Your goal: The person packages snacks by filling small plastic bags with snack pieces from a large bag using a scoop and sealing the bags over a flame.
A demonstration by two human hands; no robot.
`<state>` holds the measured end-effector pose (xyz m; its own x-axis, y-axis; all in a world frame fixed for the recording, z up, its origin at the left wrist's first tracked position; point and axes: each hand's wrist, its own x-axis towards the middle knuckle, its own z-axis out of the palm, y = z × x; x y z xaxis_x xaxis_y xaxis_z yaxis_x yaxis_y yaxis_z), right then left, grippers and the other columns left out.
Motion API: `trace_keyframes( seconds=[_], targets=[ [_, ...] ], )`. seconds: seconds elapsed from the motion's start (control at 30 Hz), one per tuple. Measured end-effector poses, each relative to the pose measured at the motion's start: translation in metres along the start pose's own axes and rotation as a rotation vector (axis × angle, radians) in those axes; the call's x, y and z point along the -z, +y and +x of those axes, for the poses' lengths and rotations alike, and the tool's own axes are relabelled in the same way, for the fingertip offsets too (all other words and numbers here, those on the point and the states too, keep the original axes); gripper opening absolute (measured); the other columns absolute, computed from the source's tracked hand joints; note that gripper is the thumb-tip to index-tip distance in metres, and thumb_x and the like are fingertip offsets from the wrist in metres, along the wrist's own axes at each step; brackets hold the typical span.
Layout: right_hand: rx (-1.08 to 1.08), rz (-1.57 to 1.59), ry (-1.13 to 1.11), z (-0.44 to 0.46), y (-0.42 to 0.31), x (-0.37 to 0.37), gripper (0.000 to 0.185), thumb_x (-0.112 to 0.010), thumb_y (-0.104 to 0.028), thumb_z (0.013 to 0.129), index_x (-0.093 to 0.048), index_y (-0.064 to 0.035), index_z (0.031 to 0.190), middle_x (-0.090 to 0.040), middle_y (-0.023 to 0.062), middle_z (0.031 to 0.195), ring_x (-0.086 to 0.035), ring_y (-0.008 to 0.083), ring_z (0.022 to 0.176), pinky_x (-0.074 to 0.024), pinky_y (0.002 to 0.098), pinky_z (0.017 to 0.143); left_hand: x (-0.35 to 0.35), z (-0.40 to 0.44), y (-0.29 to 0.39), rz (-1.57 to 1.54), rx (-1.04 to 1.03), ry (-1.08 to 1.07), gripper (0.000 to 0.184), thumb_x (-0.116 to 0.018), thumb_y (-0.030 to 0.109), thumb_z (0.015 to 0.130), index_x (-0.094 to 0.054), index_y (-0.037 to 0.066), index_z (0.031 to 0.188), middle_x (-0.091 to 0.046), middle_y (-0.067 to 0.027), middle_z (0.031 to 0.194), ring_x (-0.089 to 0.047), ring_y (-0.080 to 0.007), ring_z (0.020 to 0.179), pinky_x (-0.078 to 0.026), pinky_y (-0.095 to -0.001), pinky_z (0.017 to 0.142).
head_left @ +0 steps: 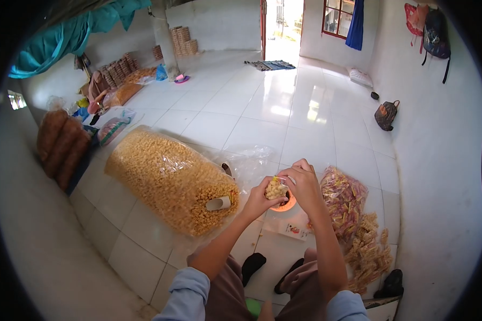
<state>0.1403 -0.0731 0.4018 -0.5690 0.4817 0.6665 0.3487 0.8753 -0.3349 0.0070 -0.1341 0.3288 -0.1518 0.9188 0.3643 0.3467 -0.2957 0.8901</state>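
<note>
My left hand [257,200] is closed around a small clear plastic bag [276,189] filled with pale yellow snack pieces. At the bag's upper edge, the fingers of my right hand [306,187] are pinched together; a bit of yellow shows there. Below both hands is an orange tub [290,204], partly hidden, with something dark inside. A large clear sack [155,168] of golden snack pieces lies on its side to the left. In its open end rests a white scoop [218,203].
On the right are a heap of red-and-yellow packets [344,198] and a pile of filled small bags [368,249]. A white printed sheet or packet [289,230] lies before my feet. Full brown sacks [61,142] lean at the left wall. A mat [270,65] lies near the doorway.
</note>
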Motion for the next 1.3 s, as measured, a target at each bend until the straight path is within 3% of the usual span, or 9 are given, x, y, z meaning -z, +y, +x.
trace_keyframes(
  seconds=[0.17, 0.4, 0.6, 0.7, 0.8, 0.9, 1.1, 1.17, 1.3],
  targets=[
    [-0.162, 0.069, -0.242, -0.009, 0.010, 0.006, 0.007, -0.060, -0.012, 0.073, -0.061, -0.0058, 0.077, -0.060, 0.0020, 0.070, -0.046, 0.0186, 0.084, -0.0323, 0.0305, 0.082, -0.007, -0.003, -0.005, -0.094, -0.022, -0.074, 0.047, -0.076, 0.016, 0.066, -0.048, 0.004, 0.102, -0.060, -0.0028, 0.085, -0.056, -0.0078, 0.077, -0.046, -0.0227, 0.068],
    [-0.197, 0.341, -0.169, -0.025, 0.032, -0.007, 0.014, -0.056, -0.017, 0.079, -0.061, -0.0038, 0.079, -0.059, 0.0044, 0.069, -0.047, 0.0202, 0.079, -0.0390, 0.0301, 0.074, -0.006, 0.002, -0.015, -0.049, 0.066, -0.123, 0.047, -0.076, 0.018, 0.066, -0.050, 0.004, 0.101, -0.060, -0.0025, 0.084, -0.055, -0.0073, 0.077, -0.046, -0.0229, 0.069],
    [-0.246, 0.358, -0.159, -0.026, 0.024, -0.004, 0.016, -0.064, -0.017, 0.073, -0.062, -0.0017, 0.077, -0.058, 0.0071, 0.069, -0.048, 0.0195, 0.078, -0.0416, 0.0314, 0.070, -0.009, 0.007, -0.016, 0.022, 0.073, -0.081, 0.047, -0.077, 0.026, 0.064, -0.052, 0.003, 0.096, -0.060, -0.0049, 0.078, -0.055, -0.0085, 0.071, -0.045, -0.0241, 0.062],
    [-0.307, 0.360, -0.153, -0.024, 0.028, -0.005, 0.017, -0.067, -0.016, 0.071, -0.061, -0.0023, 0.079, -0.057, 0.0062, 0.069, -0.049, 0.0196, 0.078, -0.0419, 0.0304, 0.070, -0.012, 0.007, -0.022, -0.036, -0.020, -0.096, 0.044, -0.074, 0.024, 0.069, -0.053, 0.004, 0.102, -0.058, -0.0005, 0.071, -0.051, -0.0069, 0.063, -0.042, -0.0217, 0.057],
    [-0.316, 0.328, -0.121, -0.025, 0.030, -0.001, 0.016, -0.067, -0.015, 0.071, -0.061, -0.0031, 0.080, -0.057, 0.0051, 0.068, -0.049, 0.0190, 0.078, -0.0422, 0.0296, 0.069, -0.011, 0.009, -0.039, -0.362, 0.141, -0.099, 0.039, -0.068, 0.020, 0.076, -0.053, 0.004, 0.108, -0.055, 0.0024, 0.069, -0.046, -0.0040, 0.060, -0.039, -0.0196, 0.054],
    [-0.306, 0.370, -0.124, -0.023, 0.028, -0.001, 0.017, -0.066, -0.013, 0.072, -0.060, -0.0057, 0.087, -0.058, 0.0045, 0.076, -0.050, 0.0190, 0.079, -0.0426, 0.0301, 0.069, -0.003, 0.008, -0.042, -0.325, 0.176, -0.140, 0.033, -0.063, 0.017, 0.080, -0.054, 0.005, 0.109, -0.056, 0.0016, 0.073, -0.045, -0.0022, 0.062, -0.037, -0.0190, 0.053],
    [-0.339, 0.618, 0.173, -0.028, 0.034, -0.030, 0.044, -0.071, -0.022, 0.070, -0.050, -0.0058, 0.105, -0.054, 0.0069, 0.097, -0.051, 0.0145, 0.081, -0.0437, 0.0278, 0.068, 0.002, 0.010, -0.024, -0.525, 0.231, 0.008, 0.029, -0.063, 0.015, 0.080, -0.056, 0.003, 0.105, -0.060, -0.0007, 0.083, -0.052, -0.0041, 0.074, -0.041, -0.0185, 0.065],
    [-0.434, 0.714, -0.132, -0.038, 0.042, -0.045, 0.054, -0.075, -0.030, 0.066, -0.049, -0.0020, 0.104, -0.056, 0.0081, 0.091, -0.054, 0.0126, 0.077, -0.0450, 0.0268, 0.067, 0.003, 0.013, -0.033, -0.510, 0.205, 0.114, 0.026, -0.058, 0.012, 0.083, -0.053, 0.002, 0.107, -0.059, -0.0023, 0.096, -0.054, -0.0064, 0.085, -0.042, -0.0211, 0.078],
    [-0.488, 0.704, -0.273, -0.042, 0.039, -0.057, 0.052, -0.075, -0.031, 0.065, -0.050, 0.0008, 0.097, -0.059, 0.0067, 0.078, -0.055, 0.0119, 0.070, -0.0457, 0.0266, 0.065, 0.003, 0.015, -0.011, -0.560, 0.223, 0.150, 0.027, -0.062, 0.013, 0.080, -0.055, 0.002, 0.104, -0.059, -0.0013, 0.094, -0.053, -0.0068, 0.087, -0.041, -0.0217, 0.076]
  ],
)
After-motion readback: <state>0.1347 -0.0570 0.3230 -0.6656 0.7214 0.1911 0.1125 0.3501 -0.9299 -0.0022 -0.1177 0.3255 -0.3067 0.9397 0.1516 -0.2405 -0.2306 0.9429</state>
